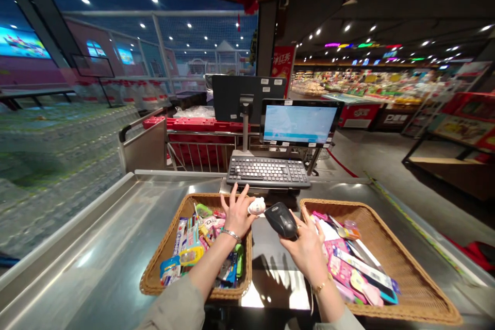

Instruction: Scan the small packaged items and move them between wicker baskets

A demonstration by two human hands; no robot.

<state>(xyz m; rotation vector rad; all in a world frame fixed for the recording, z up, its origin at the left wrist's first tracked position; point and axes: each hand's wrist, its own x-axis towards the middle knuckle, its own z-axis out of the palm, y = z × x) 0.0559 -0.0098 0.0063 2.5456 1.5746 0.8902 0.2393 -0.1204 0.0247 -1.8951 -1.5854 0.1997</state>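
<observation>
Between the thumb and forefinger of my left hand (236, 216) is a small white rounded item (257, 206) with faint markings; its kind is unclear. The other fingers are spread over the inner edge of the left wicker basket (147, 263), which holds several packaged goods. My right hand (307, 247) grips a black barcode scanner (281, 219), its head close beside the white item. Right of that hand stands another wicker basket (419, 268), with pink packets (337, 250) and a blue-and-white package (365, 270) at its left side.
A black keyboard (268, 171) lies behind the hands, below a lit monitor (299, 122) and a second screen seen from behind (247, 98). The metal counter (96, 247) has a raised rim. Beyond it are a metal cart (143, 139) and shop displays.
</observation>
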